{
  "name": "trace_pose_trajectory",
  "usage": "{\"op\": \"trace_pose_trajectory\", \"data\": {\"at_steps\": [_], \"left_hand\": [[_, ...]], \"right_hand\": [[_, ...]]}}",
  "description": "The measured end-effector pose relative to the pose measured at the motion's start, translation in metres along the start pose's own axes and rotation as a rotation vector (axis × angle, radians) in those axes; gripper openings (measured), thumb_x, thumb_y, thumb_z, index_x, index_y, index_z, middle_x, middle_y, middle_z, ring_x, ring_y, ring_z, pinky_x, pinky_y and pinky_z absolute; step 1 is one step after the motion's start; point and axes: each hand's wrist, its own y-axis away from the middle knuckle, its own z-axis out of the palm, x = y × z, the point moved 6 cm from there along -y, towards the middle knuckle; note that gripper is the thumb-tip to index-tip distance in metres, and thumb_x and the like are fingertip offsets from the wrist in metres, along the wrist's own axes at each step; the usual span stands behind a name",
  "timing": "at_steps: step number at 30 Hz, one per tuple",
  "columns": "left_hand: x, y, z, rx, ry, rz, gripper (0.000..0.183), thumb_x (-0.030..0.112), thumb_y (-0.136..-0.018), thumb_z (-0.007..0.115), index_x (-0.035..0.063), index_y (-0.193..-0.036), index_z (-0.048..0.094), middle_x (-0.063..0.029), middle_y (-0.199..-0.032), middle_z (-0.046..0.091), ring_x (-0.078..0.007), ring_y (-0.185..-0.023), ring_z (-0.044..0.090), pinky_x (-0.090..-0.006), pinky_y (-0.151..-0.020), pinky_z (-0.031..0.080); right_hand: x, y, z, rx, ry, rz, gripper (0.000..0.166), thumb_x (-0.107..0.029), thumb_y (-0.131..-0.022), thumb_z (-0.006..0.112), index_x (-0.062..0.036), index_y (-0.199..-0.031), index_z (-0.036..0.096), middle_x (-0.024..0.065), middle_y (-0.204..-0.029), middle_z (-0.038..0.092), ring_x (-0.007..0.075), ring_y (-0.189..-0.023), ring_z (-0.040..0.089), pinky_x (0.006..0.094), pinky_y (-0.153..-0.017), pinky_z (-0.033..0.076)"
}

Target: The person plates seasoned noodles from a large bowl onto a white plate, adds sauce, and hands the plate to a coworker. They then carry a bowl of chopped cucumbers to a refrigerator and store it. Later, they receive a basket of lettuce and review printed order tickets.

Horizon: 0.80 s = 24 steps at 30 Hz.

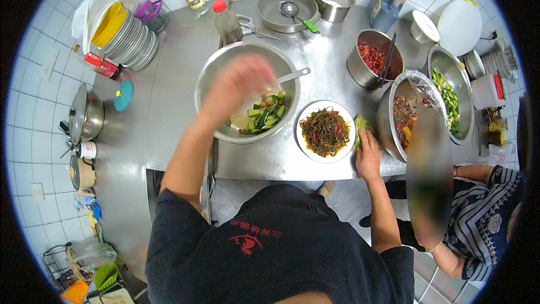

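My left hand [247, 77], blurred, hovers over a large steel mixing bowl [206, 112]; whether its fingers hold anything cannot be made out. Cut cucumber pieces [266, 114] with red bits lie in the bowl, and a metal utensil's handle [295, 74] leans over its right rim. To the right stands a white plate [302, 145] of dark, shredded seaweed-like food [325, 132] with red pepper pieces. My right hand [368, 152] rests on a yellow-green cloth [362, 126] beside the plate's right edge.
At the right are a pot of chopped red chili [373, 60] with chopsticks and more steel bowls [388, 135]; a co-worker [485, 215] stands there. Bottles [228, 23], scissors [247, 25] and a pan with a ladle [289, 8] line the back. Stacked plates [133, 44] stand back left.
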Motion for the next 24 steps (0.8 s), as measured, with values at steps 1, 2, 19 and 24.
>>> {"op": "trace_pose_trajectory", "data": {"at_steps": [1,2,19,24], "left_hand": [[0.017,-0.018,-0.028,0.271,-0.062,0.157,0.028,0.012,-0.077,0.061,0.002,-0.1,0.05,-0.0037,-0.087,0.056,-0.0137,-0.081,0.053,-0.0261,-0.076,0.043],[0.031,-0.03,-0.065,0.528,-0.581,0.416,0.037,0.016,-0.074,0.065,0.0001,-0.103,0.047,-0.0072,-0.093,0.054,-0.0156,-0.087,0.052,-0.0275,-0.077,0.042],[-0.044,-0.094,-0.164,0.846,-0.708,0.307,0.063,0.021,-0.058,0.078,-0.005,-0.106,0.046,-0.0128,-0.103,0.055,-0.0216,-0.093,0.054,-0.0332,-0.083,0.041],[0.058,-0.071,-0.12,0.666,-0.713,0.476,0.051,0.015,-0.065,0.074,-0.0021,-0.105,0.049,-0.0094,-0.103,0.055,-0.0169,-0.093,0.053,-0.0285,-0.082,0.042]], "right_hand": [[0.0,-0.001,0.0,0.015,-0.011,-0.017,0.055,-0.007,-0.075,0.05,-0.0174,-0.127,0.038,0.0115,-0.13,0.036,0.0308,-0.118,0.035,0.0469,-0.095,0.028],[0.001,-0.002,0.002,0.023,-0.013,-0.026,0.055,-0.006,-0.075,0.05,-0.0175,-0.127,0.038,0.0114,-0.13,0.036,0.031,-0.118,0.035,0.0466,-0.095,0.028],[0.007,0.01,0.009,-0.015,-0.015,0.036,0.056,-0.006,-0.074,0.046,-0.0196,-0.128,0.037,0.0125,-0.133,0.032,0.029,-0.122,0.033,0.0457,-0.098,0.027],[-0.016,0.021,-0.029,-0.106,-0.01,0.086,0.048,-0.011,-0.075,0.048,-0.0149,-0.123,0.043,0.0148,-0.133,0.03,0.0321,-0.121,0.033,0.0458,-0.096,0.031]]}}
